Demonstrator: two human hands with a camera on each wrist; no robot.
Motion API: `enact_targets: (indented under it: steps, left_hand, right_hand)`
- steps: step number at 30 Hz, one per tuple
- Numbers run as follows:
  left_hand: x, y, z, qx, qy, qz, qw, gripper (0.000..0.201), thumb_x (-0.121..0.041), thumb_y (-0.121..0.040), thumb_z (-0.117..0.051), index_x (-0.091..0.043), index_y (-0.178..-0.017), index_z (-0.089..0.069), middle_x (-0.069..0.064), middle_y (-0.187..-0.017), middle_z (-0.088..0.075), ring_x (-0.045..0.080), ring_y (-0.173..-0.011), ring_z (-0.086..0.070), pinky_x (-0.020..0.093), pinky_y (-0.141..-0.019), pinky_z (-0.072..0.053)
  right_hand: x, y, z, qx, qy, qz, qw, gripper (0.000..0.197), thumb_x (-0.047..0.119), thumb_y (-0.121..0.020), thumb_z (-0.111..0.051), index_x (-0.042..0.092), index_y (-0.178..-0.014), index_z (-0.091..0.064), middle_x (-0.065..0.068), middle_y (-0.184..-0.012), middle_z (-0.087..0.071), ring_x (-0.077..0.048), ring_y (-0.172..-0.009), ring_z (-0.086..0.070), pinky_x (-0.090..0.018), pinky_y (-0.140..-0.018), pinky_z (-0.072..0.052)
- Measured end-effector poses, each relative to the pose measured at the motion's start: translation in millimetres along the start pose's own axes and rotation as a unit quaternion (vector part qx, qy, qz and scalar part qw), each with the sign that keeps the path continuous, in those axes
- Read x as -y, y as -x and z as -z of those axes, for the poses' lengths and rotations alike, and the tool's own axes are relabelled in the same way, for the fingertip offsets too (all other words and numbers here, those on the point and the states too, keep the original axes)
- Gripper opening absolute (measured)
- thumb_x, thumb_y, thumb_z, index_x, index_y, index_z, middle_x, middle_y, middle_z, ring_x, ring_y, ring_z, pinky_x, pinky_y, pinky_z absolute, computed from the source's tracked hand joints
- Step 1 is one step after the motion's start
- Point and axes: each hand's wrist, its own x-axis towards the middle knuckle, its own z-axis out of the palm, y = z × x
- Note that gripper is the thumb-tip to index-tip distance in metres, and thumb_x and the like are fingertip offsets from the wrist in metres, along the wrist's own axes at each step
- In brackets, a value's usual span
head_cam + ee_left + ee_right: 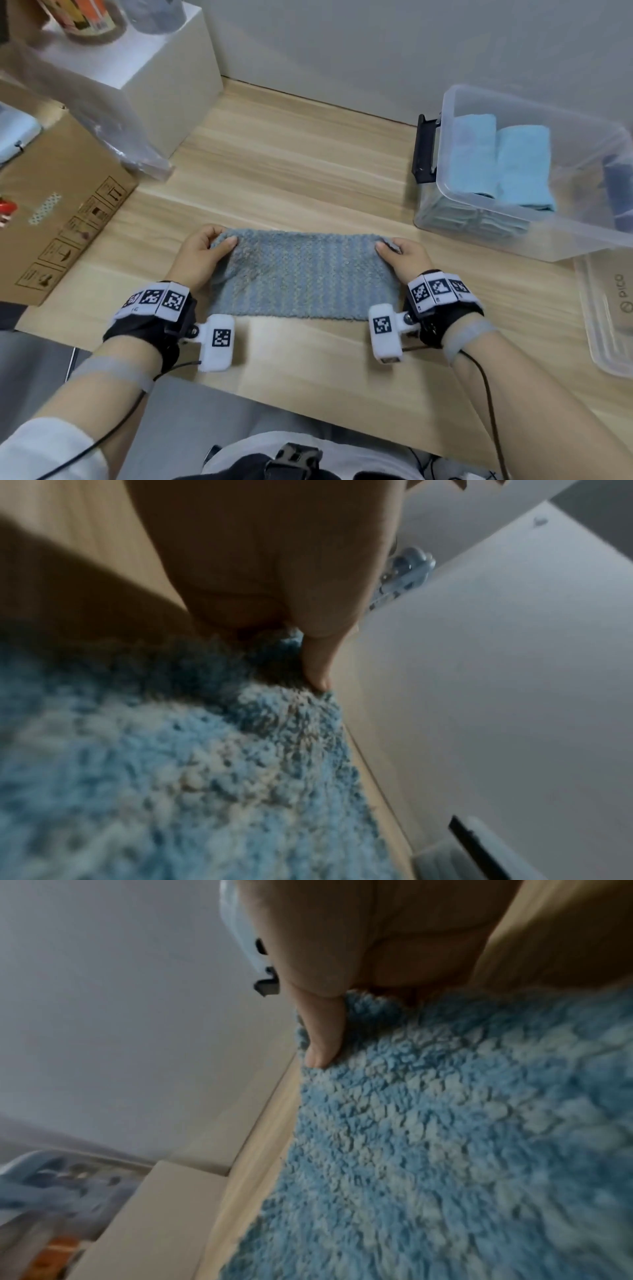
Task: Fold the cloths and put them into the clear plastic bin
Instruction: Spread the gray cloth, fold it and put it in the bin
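A fuzzy blue-grey cloth (305, 274) lies folded into a wide strip on the wooden table (308, 164) in front of me. My left hand (219, 240) pinches its far left corner between thumb and fingers. My right hand (387, 247) pinches the far right corner the same way. Both wrist views show the cloth (171, 764) (462, 1137) close up, with a thumb pressed onto its corner. The clear plastic bin (534, 219) stands at the right with light blue folded cloths (503, 161) inside.
A cardboard box (61, 212) lies flat at the left. Behind it stands a white box (171, 78) with a plastic bag (113, 137) draped over it. A clear lid (606, 315) rests at the table's right edge, below the bin.
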Motion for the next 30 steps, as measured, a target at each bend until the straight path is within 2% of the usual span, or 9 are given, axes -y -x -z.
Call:
enact_targets:
  steps: [5, 8, 13, 18, 21, 23, 26, 28, 30]
  left_hand:
    - [5.9, -13.6, -6.9, -0.056, -0.102, 0.037, 0.993, 0.014, -0.02, -0.086, -0.061, -0.006, -0.083, -0.057, 0.01, -0.077, -0.057, 0.023, -0.071, -0.051, 0.031, -0.065, -0.037]
    - [2.0, -17.8, -8.7, -0.078, -0.147, 0.045, 0.985, 0.016, -0.02, -0.083, -0.063, -0.005, -0.086, -0.06, 0.009, -0.083, -0.059, 0.022, -0.081, -0.052, 0.028, -0.069, -0.034]
    - [-2.7, -21.9, -9.7, -0.093, -0.19, 0.049, 0.976, 0.017, -0.02, -0.079, -0.068, -0.008, -0.08, -0.056, 0.009, -0.081, -0.059, 0.022, -0.081, -0.051, 0.027, -0.071, -0.033]
    - [-8.7, -20.0, -6.5, -0.114, -0.249, 0.029, 0.961, 0.032, -0.024, -0.075, -0.073, -0.009, -0.092, -0.05, 0.009, -0.091, -0.057, 0.026, -0.085, -0.051, 0.031, -0.072, -0.039]
    - [-14.7, -11.3, -7.0, -0.128, -0.275, -0.079, 0.95, 0.037, -0.022, -0.073, -0.074, -0.011, -0.101, -0.052, 0.012, -0.11, -0.05, 0.029, -0.106, -0.047, 0.039, -0.09, -0.04]
    - [-18.5, -0.5, -18.6, -0.078, -0.278, -0.145, 0.946, 0.027, -0.025, -0.078, -0.067, -0.018, -0.1, -0.054, 0.007, -0.115, -0.05, 0.026, -0.112, -0.045, 0.043, -0.099, -0.037]
    - [-7.6, 18.3, -44.0, 0.072, -0.343, -0.172, 0.921, 0.037, -0.044, -0.088, -0.05, -0.031, -0.123, -0.051, -0.003, -0.145, -0.037, 0.02, -0.137, -0.028, 0.048, -0.113, -0.016]
    - [7.3, 23.2, -54.3, 0.15, -0.421, -0.141, 0.883, 0.057, -0.056, -0.09, -0.029, -0.036, -0.143, -0.022, -0.01, -0.157, 0.004, 0.014, -0.144, 0.008, 0.045, -0.114, 0.005]
    - [15.2, 21.7, -57.3, 0.176, -0.49, -0.131, 0.844, 0.068, -0.066, -0.081, -0.004, -0.041, -0.143, 0.007, -0.013, -0.148, 0.028, 0.01, -0.136, 0.028, 0.044, -0.112, 0.013]
  right_hand:
    - [-4.1, -15.4, -6.1, -0.048, 0.062, -0.058, 0.995, 0.047, 0.039, -0.078, -0.064, -0.003, -0.06, -0.053, -0.008, -0.06, -0.048, -0.018, -0.062, -0.043, -0.028, -0.06, -0.029]
    - [1.6, -17.7, -6.5, -0.059, 0.121, -0.06, 0.989, 0.045, 0.03, -0.083, -0.061, 0.011, -0.05, -0.039, -0.005, -0.051, -0.039, -0.019, -0.054, -0.036, -0.029, -0.05, -0.024]
    - [4.3, -22.2, -10.9, -0.076, 0.17, -0.048, 0.981, 0.033, 0.031, -0.082, -0.062, 0.007, -0.063, -0.049, -0.008, -0.063, -0.05, -0.025, -0.067, -0.046, -0.027, -0.048, -0.028]
    - [9.1, -15.0, -9.3, -0.108, 0.153, -0.041, 0.981, 0.042, 0.03, -0.08, -0.067, 0.009, -0.112, -0.051, -0.011, -0.113, -0.057, -0.029, -0.106, -0.054, -0.029, -0.083, -0.04]
    - [18.2, -5.2, -10.8, -0.124, 0.155, 0.037, 0.979, 0.044, 0.021, -0.077, -0.067, 0.014, -0.116, -0.048, -0.007, -0.118, -0.047, -0.027, -0.113, -0.048, -0.039, -0.099, -0.041]
    - [25.7, 4.7, -21.1, -0.1, 0.184, 0.091, 0.974, 0.046, 0.02, -0.075, -0.068, 0.019, -0.117, -0.049, -0.006, -0.124, -0.041, -0.026, -0.12, -0.041, -0.041, -0.105, -0.035]
    - [24.0, 21.7, -46.8, 0.069, 0.284, 0.115, 0.95, 0.068, 0.036, -0.075, -0.068, 0.029, -0.135, -0.036, -0.002, -0.151, -0.017, -0.023, -0.141, -0.014, -0.047, -0.116, -0.015]
    - [10.1, 26.5, -55.6, 0.16, 0.368, 0.099, 0.911, 0.087, 0.05, -0.077, -0.062, 0.037, -0.145, -0.01, 0.002, -0.156, 0.014, -0.02, -0.144, 0.015, -0.048, -0.116, 0.007]
    - [-2.4, 24.4, -53.5, 0.176, 0.418, 0.101, 0.885, 0.094, 0.06, -0.076, -0.057, 0.042, -0.143, 0.007, 0.002, -0.152, 0.031, -0.019, -0.139, 0.03, -0.048, -0.111, 0.018]
